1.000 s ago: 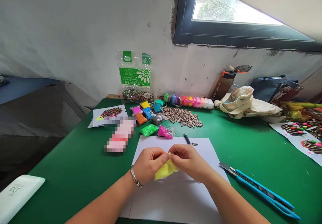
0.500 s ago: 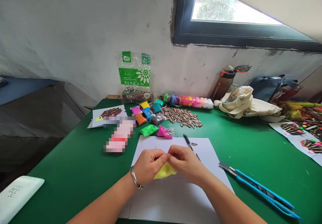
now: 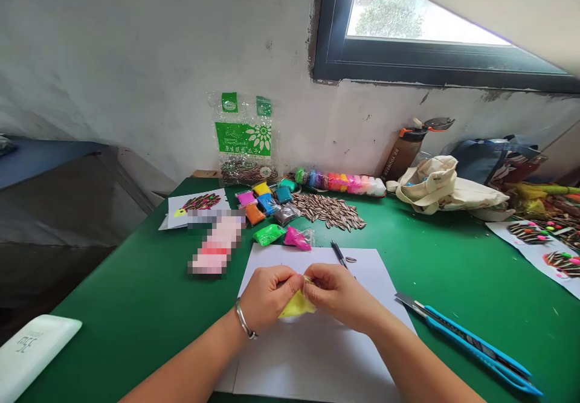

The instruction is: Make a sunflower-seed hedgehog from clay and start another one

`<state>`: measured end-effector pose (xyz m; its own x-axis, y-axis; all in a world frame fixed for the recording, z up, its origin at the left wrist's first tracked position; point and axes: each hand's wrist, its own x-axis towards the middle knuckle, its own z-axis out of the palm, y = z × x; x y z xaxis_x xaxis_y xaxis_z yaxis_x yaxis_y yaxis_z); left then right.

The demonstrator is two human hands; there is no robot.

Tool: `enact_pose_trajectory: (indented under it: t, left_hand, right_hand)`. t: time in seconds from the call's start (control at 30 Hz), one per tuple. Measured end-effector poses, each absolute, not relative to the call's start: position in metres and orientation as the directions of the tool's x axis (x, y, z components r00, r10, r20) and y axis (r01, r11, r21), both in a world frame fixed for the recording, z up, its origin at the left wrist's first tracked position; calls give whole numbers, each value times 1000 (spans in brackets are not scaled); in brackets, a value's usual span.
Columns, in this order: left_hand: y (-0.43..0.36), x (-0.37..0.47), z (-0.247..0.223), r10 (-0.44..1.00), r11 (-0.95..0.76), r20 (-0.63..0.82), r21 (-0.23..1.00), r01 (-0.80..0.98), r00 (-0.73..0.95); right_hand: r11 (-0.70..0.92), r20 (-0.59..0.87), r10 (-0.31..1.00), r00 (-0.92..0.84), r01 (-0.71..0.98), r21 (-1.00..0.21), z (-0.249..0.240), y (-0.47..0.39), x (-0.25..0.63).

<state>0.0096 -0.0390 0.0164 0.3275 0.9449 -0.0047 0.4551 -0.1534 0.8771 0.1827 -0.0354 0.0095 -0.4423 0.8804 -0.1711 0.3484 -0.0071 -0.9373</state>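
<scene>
Over the white paper (image 3: 308,361), my left hand (image 3: 270,294) and my right hand (image 3: 333,294) meet with their fingers pinched. Between them is a small packet of yellow clay (image 3: 298,305), its top edge gripped by both hands and partly hidden by the fingers. A metal bangle (image 3: 244,319) circles my left wrist. Beyond my right hand a black pen (image 3: 338,252) lies on the paper, partly covered by the hand, with a single sunflower seed (image 3: 350,260) beside it.
Behind the paper lie a green clay packet (image 3: 269,234), a pink one (image 3: 298,238), several others and a heap of sunflower seeds (image 3: 330,211). A blue utility knife (image 3: 471,345) is at right, blade out. A white power bank (image 3: 38,354) sits at left. A bottle (image 3: 403,152) leans against the wall.
The fingers of my right hand have shifted slightly at the packet's top edge, where a bit of clear wrapping now shows. The yellow packet remains between both hands.
</scene>
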Motion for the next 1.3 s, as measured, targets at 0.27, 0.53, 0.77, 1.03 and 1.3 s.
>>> enact_pose_trajectory:
  t: [0.27,0.53,0.77,1.03,1.3]
  left_hand:
    - [-40,13,14,932,-208,5,826,524,362]
    - [-39,8,16,934,-240,35,799,552,354]
    - [-43,13,13,913,-307,71,767,563,402]
    - [-38,9,16,941,-247,60,791,559,332]
    - [-41,12,12,904,-328,72,747,578,421]
  right_hand:
    - [49,-140,905,-402,426,-904,2,-34,181]
    - [-13,-202,863,-463,379,-925,8,-35,188]
    - [52,-171,894,-414,476,-878,-2,-34,181]
    - [-38,-227,839,-494,364,-930,9,-32,190]
    - [-87,-295,823,-485,406,-910,-8,-36,186]
